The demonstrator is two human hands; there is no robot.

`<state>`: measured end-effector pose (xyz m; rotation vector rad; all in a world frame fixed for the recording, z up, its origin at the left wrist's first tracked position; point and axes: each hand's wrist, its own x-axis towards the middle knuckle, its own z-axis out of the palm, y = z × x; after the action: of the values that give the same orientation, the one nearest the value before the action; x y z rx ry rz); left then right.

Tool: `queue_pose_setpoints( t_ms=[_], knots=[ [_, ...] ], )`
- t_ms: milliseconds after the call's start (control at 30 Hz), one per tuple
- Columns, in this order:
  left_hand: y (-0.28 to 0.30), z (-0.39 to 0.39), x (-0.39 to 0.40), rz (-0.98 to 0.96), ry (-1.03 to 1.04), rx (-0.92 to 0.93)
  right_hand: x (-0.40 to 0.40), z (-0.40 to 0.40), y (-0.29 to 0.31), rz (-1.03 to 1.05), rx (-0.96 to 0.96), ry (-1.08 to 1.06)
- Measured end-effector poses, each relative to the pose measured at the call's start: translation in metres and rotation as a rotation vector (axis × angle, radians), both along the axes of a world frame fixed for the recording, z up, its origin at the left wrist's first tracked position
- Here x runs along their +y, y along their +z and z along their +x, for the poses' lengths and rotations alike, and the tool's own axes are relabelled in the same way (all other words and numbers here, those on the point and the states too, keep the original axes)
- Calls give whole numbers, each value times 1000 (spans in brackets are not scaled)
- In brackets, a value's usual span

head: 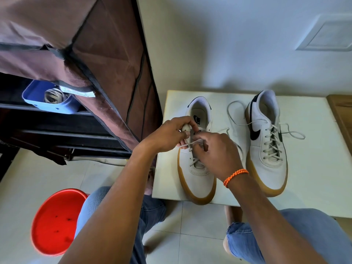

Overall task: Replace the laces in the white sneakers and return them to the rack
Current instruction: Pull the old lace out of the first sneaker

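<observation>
While the left sneaker [197,172] sits on the worktop [314,168], its lace [192,142] is pinched by both hands. Its tongue [185,128] is gripped by the left hand [167,136]; the right hand [215,153] is curled on the lace.

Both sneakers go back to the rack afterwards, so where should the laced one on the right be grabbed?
Grip the laced sneaker at its open heel collar, coming from above: it stands upright on the white table, collar free, with loose lace ends trailing beside it.

A home, probably an entryway or bedroom corner: a brown fabric-covered shoe rack [106,60] stands on a pale tiled floor [192,221] against a plain painted wall [228,44], with a red plastic stool [57,221] and a low white surface [314,168] nearby.
</observation>
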<state>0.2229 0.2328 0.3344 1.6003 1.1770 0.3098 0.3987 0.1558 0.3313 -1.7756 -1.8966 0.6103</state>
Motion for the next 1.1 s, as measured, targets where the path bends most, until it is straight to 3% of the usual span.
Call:
queue_pose_setpoints(
  t_ms=[100,400,700,833,1100],
  knots=[
    [-1,0,0,-17,13,-17,0,0,-1,18,-13,5],
    [3,0,0,-8,-13,24,10,23,6,200,188,-187],
    [12,10,-5,27,2,113,19,51,7,274,329,-592],
    [18,17,-12,24,-28,155,20,51,0,4,408,-466],
    [20,21,-17,-12,-76,90,18,46,-3,-72,250,-210]
  ],
)
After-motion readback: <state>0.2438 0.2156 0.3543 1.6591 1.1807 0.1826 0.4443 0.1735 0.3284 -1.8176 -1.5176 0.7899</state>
